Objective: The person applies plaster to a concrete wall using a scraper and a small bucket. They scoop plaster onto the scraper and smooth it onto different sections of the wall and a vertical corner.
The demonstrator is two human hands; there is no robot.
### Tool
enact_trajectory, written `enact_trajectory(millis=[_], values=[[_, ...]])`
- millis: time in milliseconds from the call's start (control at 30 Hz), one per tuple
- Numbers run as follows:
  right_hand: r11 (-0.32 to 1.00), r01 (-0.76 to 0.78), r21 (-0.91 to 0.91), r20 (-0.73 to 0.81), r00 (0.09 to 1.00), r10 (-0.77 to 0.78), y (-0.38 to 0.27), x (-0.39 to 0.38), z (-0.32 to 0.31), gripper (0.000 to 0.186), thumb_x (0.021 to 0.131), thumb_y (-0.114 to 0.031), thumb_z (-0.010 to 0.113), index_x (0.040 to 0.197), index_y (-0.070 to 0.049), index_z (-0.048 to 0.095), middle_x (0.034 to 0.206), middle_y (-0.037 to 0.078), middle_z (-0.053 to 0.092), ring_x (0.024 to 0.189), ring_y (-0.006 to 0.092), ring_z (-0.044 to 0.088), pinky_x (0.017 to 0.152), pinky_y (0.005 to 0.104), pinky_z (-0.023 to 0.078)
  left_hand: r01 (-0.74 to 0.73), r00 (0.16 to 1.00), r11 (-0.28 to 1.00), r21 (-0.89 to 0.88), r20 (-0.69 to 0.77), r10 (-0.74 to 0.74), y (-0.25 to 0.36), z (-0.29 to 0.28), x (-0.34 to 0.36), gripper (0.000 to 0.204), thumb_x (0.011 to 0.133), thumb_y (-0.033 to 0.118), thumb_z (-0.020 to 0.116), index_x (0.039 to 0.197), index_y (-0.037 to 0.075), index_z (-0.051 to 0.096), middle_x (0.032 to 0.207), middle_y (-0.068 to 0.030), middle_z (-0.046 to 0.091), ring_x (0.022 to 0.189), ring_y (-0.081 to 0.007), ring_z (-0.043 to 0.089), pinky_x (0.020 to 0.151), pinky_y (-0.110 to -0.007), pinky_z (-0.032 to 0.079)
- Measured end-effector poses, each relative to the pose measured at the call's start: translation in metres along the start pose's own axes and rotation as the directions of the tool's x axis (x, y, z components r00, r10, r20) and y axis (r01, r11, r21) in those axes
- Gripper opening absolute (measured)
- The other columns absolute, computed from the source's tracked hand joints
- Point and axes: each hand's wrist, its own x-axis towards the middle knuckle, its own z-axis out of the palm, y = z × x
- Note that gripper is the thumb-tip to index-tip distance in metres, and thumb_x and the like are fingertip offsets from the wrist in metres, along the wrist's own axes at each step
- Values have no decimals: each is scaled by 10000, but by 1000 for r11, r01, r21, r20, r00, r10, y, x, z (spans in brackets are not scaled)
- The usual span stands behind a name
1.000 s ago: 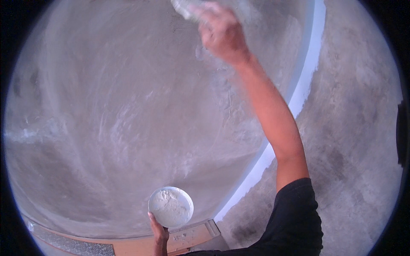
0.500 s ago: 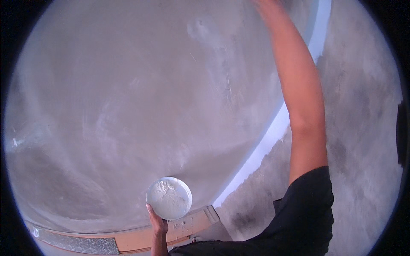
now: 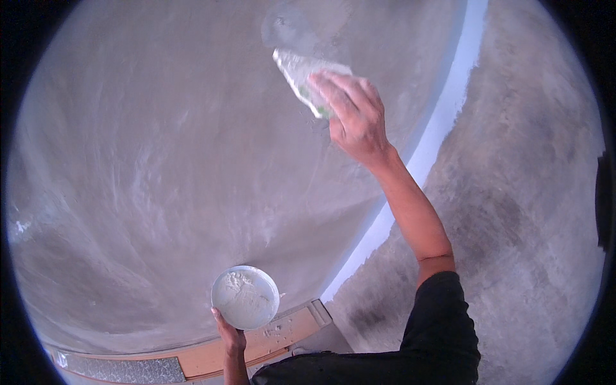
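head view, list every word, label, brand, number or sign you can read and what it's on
No readable text shows anywhere.
White, flat, straight-edged spreader in the right hand: a small green patch, too blurred to tell whether it is print.
Round white bowl in the left hand: pale paste, no lettering visible.
Grey-brown wall: pale smears, no signs.

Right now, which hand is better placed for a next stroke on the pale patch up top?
Probably the right hand: it holds a flat, whitish-smeared tool just below the pale patch in view. The left hand is much lower, occupied with a round dish of whitish material.
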Motion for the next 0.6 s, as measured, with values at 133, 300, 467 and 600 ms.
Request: enact_trajectory(millis=[133,300,467,600], values=[[986,0,-166,-175,984,-30,7,35,32,432,741,8,612,1160,-94,640,1081,51,610,909,222,553,760,341,470,2,998,1000,-14,64,-1,7,3,-1,750,938,624,338,1437,66,286,1433,-129,376,1301,-276,386,1065,-421,330],[989,-10,-149,-179,984,-17,-7,31,56,434,754,-44,613,1183,-107,631,1062,53,613,895,237,556,764,348,470,28,999,999,-28,44,-26,-2,2,4,745,941,621,329,1439,69,279,1443,-130,358,1303,-286,379,1067,-432,324],[983,65,-170,-88,993,-81,25,32,20,523,690,8,594,1184,-156,642,1044,57,638,919,229,596,763,366,479,9,999,1000,-10,45,-9,-1,-9,7,727,952,606,319,1432,60,294,1440,-130,368,1310,-266,373,1073,-418,320],[996,-85,-37,-103,991,81,55,71,13,296,812,19,530,1083,6,649,996,175,658,981,324,607,919,461,445,32,999,999,27,35,-33,13,5,0,731,955,601,314,1437,52,276,1447,-138,355,1311,-282,372,1072,-431,319]])
